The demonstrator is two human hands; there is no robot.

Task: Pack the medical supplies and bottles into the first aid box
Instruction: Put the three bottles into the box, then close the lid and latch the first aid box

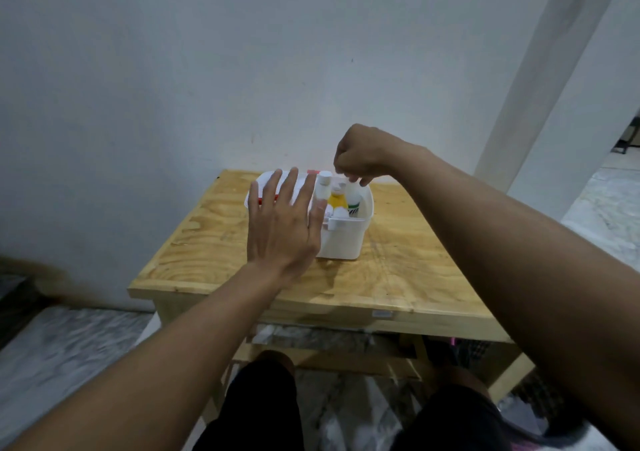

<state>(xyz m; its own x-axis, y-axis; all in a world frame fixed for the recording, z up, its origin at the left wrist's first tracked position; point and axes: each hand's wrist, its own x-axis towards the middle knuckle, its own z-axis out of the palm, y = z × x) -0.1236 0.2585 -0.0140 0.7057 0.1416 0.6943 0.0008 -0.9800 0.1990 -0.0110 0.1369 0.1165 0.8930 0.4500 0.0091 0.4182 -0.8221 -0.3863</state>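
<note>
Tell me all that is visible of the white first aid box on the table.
The first aid box is a white tub that looks like plastic, with rounded corners and an open top. It stands upright toward the back of the wooden table. Bottles stand in it: a white one, a yellow one and one with a green label. The open left hand hides its left part; the right hand is over its back right, fingers at a bottle top.

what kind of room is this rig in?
Probably a plain room in a home, not a clinic or lab: a bare plywood table against a bare white wall, a marbled tile floor, and the white first aid box.
</note>
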